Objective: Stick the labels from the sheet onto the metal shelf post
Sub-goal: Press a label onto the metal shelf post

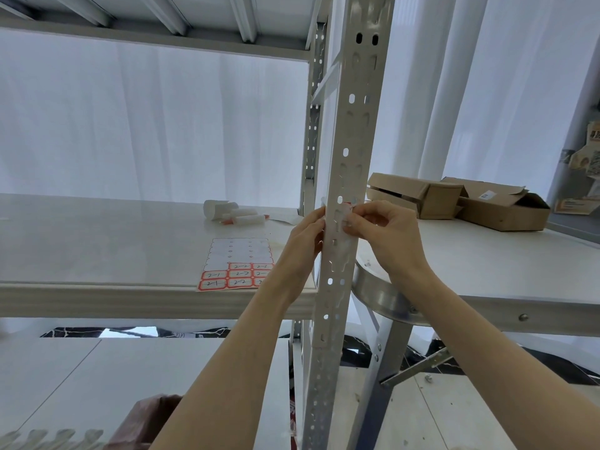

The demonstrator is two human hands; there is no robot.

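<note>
The right hand [383, 232] is pinching a mostly hidden label [348, 206] against the post [352, 125], whose long axis is running upright; the left hand [305, 241] is touching its edge, grip indeterminable.

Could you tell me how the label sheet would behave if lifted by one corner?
The label sheet looks paper-thin and lies flat, so it would probably flop and weigh little. Its upper rows look peeled to bare backing, so likely slick there.

We hold both bare forearms raised ahead, our left hand [306, 237] with fingers nearly straight, our right hand [386, 235] curled, pinching a label [347, 208], fingertips almost meeting.
</note>
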